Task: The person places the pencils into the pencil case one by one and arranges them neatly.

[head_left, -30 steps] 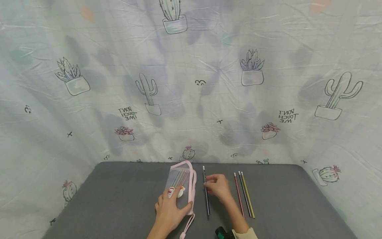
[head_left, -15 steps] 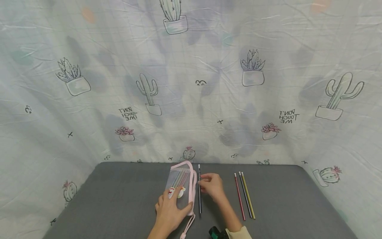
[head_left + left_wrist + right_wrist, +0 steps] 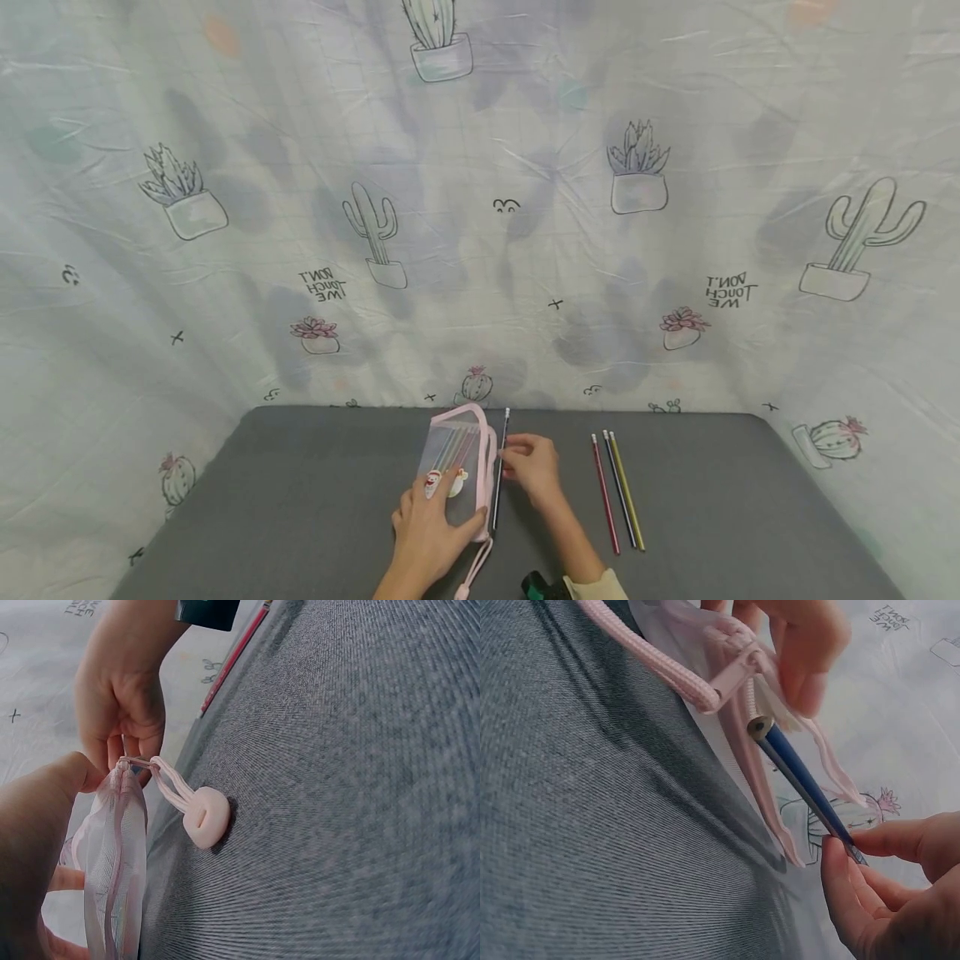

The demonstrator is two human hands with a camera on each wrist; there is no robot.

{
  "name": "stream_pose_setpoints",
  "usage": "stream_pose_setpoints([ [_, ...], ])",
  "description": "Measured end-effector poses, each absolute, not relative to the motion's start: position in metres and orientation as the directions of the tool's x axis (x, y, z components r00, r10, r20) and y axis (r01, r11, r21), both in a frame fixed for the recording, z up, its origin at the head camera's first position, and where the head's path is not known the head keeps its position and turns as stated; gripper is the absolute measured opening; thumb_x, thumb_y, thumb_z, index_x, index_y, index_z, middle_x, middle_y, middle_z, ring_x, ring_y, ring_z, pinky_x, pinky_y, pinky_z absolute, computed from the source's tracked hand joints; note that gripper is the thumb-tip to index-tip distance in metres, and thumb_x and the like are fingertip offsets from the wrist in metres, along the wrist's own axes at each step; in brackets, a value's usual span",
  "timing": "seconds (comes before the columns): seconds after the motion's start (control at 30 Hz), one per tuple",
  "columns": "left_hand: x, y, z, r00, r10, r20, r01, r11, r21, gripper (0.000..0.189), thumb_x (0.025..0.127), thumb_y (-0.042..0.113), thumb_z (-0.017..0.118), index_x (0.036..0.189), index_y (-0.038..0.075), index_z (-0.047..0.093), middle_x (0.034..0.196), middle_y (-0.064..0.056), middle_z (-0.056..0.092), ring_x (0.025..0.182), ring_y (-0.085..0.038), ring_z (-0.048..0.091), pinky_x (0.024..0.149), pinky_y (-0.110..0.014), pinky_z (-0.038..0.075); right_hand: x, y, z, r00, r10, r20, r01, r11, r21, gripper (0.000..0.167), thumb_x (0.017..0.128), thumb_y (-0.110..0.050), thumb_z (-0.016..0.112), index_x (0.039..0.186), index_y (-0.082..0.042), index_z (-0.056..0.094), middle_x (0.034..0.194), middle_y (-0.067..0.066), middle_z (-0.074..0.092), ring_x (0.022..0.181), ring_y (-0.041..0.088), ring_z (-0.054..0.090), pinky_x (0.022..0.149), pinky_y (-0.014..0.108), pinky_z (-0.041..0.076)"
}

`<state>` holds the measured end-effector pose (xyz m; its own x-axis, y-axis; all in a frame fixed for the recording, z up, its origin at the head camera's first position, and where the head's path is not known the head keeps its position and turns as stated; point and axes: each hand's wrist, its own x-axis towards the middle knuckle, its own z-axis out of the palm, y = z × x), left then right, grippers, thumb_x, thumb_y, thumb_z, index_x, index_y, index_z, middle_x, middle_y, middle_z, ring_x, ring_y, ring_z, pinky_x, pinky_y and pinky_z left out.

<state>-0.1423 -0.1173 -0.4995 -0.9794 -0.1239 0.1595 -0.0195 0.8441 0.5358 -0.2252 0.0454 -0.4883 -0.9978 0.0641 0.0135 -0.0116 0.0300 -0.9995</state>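
Observation:
A clear mesh pencil case (image 3: 427,454) with pink trim lies on the table, several coloured pencils showing through it. Over it my left hand (image 3: 426,525) spreads its fingers and holds its zip edge with the thumb. In the right wrist view the zip's two pink edges (image 3: 754,769) stand apart. My right hand (image 3: 534,468) pinches a dark blue pencil (image 3: 802,780) partway along, with thumb and fingertips. Its flat, unsharpened end is at the gap beside the zip pull (image 3: 735,679); the white-tipped end points away. A pink cord with a bead (image 3: 206,817) hangs from the case.
Right of my right hand, a red pencil (image 3: 605,492), a dark pencil (image 3: 619,492) and a yellow pencil (image 3: 627,492) lie side by side on the grey table (image 3: 322,492). A cactus-print curtain (image 3: 480,250) encloses the back and sides.
My right hand has brought the dark blue pencil left, up against the case's zip side, and its near end has tilted toward the case. The left hand has stayed on the case.

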Motion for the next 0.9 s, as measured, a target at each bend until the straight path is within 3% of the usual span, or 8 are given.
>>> stream_pose_setpoints([
  [0.5, -0.142, -0.118, -0.499, -0.98, -0.125, 0.152, -0.026, 0.848, 0.53, 0.081, 0.081, 0.062, 0.077, 0.148, 0.02, 0.06, 0.14, -0.031, 0.051, 0.124, -0.054, 0.05, 0.094, -0.075, 0.04, -0.224, 0.041, -0.491, -0.994, 0.105, 0.014, -0.023, -0.09, -0.996, 0.033, 0.09, 0.011, 0.069, 0.118, 0.026, 0.061, 0.096, 0.031, 0.074, 0.065, 0.011, 0.066, 0.059, 0.027, 0.06],
  [0.9, -0.142, -0.117, -0.499, -0.98, -0.12, 0.162, -0.015, 0.845, 0.535, 0.079, 0.082, 0.062, 0.077, 0.148, 0.02, 0.06, 0.141, -0.032, 0.05, 0.124, -0.054, 0.05, 0.093, -0.075, 0.04, -0.214, 0.025, -0.498, -0.996, 0.066, 0.065, -0.069, -0.055, -0.996, 0.031, 0.091, 0.011, 0.068, 0.118, 0.025, 0.063, 0.099, 0.034, 0.074, 0.072, 0.018, 0.073, 0.061, 0.03, 0.062],
])
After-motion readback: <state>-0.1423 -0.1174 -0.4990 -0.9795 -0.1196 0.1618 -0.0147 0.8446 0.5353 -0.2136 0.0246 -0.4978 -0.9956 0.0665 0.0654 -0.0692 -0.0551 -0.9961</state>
